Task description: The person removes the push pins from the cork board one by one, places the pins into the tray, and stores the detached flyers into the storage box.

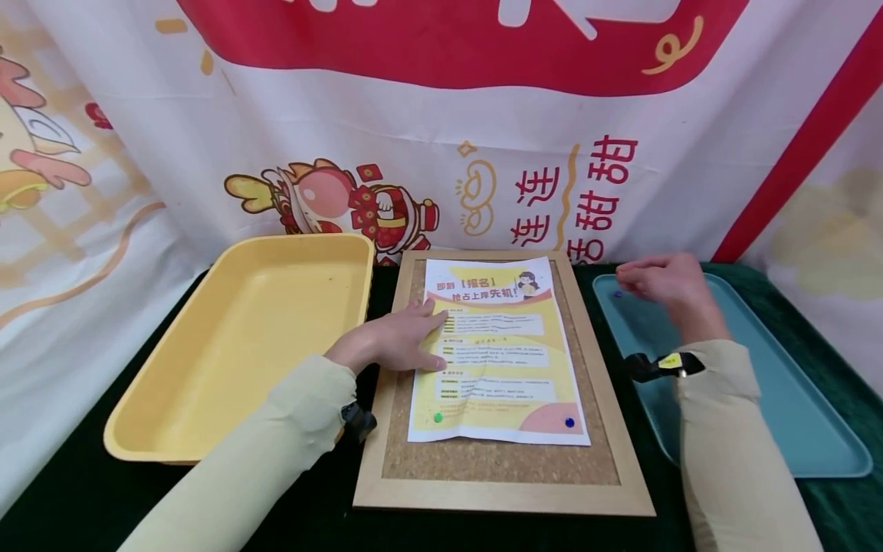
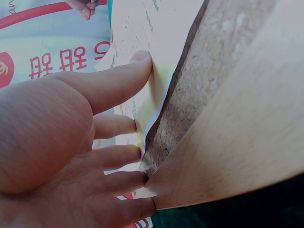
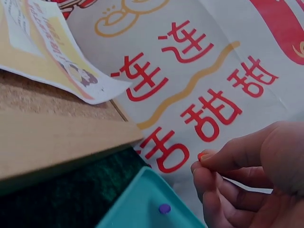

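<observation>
A printed flyer (image 1: 493, 399) lies on a wood-framed cork board (image 1: 510, 468). A green thumbtack (image 1: 438, 418) sits in its lower left and a dark blue thumbtack (image 1: 569, 422) in its lower right. My left hand (image 1: 396, 339) rests with spread, nearly straight fingers across the flyer's left edge. In the right wrist view, the flyer's upper right corner curls up from the board. My right hand (image 1: 665, 282), over the far end of the blue tray (image 1: 759, 391), pinches a small orange-red thumbtack (image 3: 204, 155) between thumb and forefinger. A purple thumbtack (image 3: 164, 209) lies in that tray.
To the left of the board stands a deep yellow tray (image 1: 248, 322). Dark green cloth (image 1: 297, 506) covers the table. Behind it all hangs a white printed banner (image 1: 441, 123) with red lettering, close to the board's far edge.
</observation>
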Action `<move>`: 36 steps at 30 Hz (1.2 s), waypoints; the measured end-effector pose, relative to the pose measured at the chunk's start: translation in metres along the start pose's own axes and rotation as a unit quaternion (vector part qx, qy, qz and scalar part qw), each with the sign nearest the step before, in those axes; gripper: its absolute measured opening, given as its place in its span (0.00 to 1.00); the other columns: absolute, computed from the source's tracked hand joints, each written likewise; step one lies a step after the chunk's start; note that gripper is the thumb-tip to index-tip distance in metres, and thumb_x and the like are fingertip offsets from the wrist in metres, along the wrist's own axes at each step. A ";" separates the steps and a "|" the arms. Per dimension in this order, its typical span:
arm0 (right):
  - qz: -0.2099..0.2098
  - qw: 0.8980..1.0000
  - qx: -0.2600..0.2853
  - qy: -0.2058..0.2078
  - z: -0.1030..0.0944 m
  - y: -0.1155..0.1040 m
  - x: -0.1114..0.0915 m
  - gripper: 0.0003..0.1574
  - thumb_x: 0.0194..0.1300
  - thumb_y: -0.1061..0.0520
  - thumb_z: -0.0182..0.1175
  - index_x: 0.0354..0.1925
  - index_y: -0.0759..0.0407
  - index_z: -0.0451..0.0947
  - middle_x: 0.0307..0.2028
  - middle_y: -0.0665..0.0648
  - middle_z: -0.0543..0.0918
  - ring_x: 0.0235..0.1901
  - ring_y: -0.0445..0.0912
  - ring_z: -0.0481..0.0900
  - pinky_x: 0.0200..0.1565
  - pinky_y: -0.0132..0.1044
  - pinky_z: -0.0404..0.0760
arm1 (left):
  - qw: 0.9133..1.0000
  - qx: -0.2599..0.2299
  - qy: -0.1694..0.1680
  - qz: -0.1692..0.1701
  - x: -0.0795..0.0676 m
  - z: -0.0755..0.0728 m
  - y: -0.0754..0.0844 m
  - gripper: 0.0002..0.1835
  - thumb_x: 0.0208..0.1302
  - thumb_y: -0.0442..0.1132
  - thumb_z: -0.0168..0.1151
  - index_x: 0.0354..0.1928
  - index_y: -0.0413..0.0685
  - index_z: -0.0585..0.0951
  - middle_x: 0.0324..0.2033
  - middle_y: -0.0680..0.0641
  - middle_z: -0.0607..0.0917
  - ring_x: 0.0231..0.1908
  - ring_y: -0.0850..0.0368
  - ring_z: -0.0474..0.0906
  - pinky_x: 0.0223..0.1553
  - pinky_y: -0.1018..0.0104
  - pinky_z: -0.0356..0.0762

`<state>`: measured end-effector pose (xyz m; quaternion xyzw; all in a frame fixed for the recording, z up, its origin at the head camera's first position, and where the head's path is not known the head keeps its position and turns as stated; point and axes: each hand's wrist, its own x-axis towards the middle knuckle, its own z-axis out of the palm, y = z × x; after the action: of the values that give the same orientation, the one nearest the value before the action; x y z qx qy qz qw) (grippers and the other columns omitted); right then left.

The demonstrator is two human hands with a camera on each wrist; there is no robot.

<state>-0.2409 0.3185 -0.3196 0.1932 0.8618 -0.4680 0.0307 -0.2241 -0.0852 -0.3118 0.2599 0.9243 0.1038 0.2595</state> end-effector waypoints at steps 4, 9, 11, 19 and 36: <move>0.036 0.999 -0.020 -0.005 -0.004 0.007 0.002 0.32 0.79 0.42 0.60 0.70 0.59 0.78 0.60 0.63 0.84 0.58 0.55 0.74 0.57 0.48 0.78 | 1.000 -0.001 0.001 0.000 0.001 0.001 0.000 0.47 0.76 0.56 0.63 0.86 0.50 0.50 0.86 0.40 0.41 0.86 0.39 0.34 0.85 0.45 0.42; 0.087 0.996 -0.022 -0.014 -0.007 0.014 0.007 0.29 0.76 0.42 0.63 0.61 0.62 0.82 0.32 0.49 0.87 0.48 0.54 0.78 0.50 0.43 0.77 | 1.000 0.002 0.000 0.001 0.001 0.000 0.000 0.47 0.76 0.56 0.62 0.86 0.50 0.50 0.86 0.40 0.41 0.86 0.39 0.34 0.85 0.44 0.42; 0.090 0.996 -0.019 -0.019 -0.007 0.017 0.008 0.26 0.76 0.43 0.64 0.59 0.62 0.82 0.28 0.46 0.86 0.45 0.53 0.79 0.49 0.41 0.78 | 1.000 0.004 -0.001 0.000 0.001 0.000 0.000 0.47 0.77 0.56 0.62 0.86 0.50 0.50 0.86 0.40 0.40 0.86 0.39 0.34 0.85 0.45 0.42; 0.112 0.993 -0.030 -0.029 -0.005 0.024 0.017 0.27 0.78 0.44 0.62 0.62 0.62 0.80 0.27 0.46 0.88 0.38 0.48 0.85 0.50 0.41 0.77 | 1.000 0.002 -0.005 -0.005 0.001 0.000 -0.001 0.47 0.77 0.56 0.62 0.86 0.51 0.50 0.86 0.41 0.40 0.86 0.39 0.33 0.85 0.44 0.42; 0.102 0.992 -0.048 -0.049 -0.007 0.032 0.015 0.30 0.80 0.44 0.58 0.66 0.64 0.79 0.28 0.48 0.88 0.41 0.50 0.85 0.55 0.47 0.74 | 1.000 -0.005 -0.002 -0.004 -0.001 -0.001 0.001 0.47 0.77 0.55 0.62 0.86 0.49 0.50 0.86 0.40 0.40 0.86 0.38 0.33 0.85 0.44 0.41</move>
<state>-0.2423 0.3447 -0.3442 0.2552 0.8564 -0.4298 0.1294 -0.2231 -0.0849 -0.3102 0.2548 0.9243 0.1063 0.2634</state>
